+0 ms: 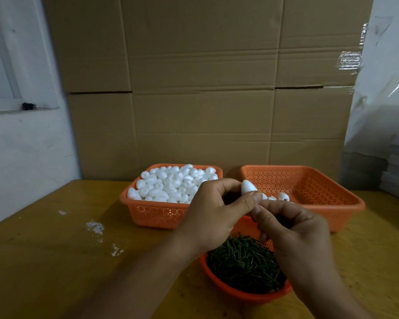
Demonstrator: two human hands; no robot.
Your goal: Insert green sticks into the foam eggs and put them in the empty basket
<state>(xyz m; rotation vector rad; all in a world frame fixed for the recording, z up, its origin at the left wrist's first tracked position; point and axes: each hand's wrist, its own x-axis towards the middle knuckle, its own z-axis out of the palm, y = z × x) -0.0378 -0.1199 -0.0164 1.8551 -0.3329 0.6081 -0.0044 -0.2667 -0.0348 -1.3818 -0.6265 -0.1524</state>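
A wall of cardboard boxes (205, 88) is standing behind your work, right at the back edge of the wooden counter (55, 261). On the counter, an orange basket at the right (332, 204) is sitting nearly bare, with only a few finished eggs (283, 196) lying near its front left corner. Just beside it on the left, another orange basket (157, 214) is heaped with white foam eggs (171, 183). Nearer to you, a round orange basket (237, 292) is holding a pile of green sticks (244, 261).

Your two hands are meeting above the round basket, in front of the gap between the two back baskets. Your left hand (213, 217) is pinching a single foam egg (248, 187) between thumb and fingers, with its pointed end aiming up and away from you. Your right hand (295, 233) is curling its fingers in toward the base of that egg, its fingertips touching your left thumb; whether it is holding a stick is hidden from view.

White foam crumbs (95, 227) are lying scattered on the counter to the left.
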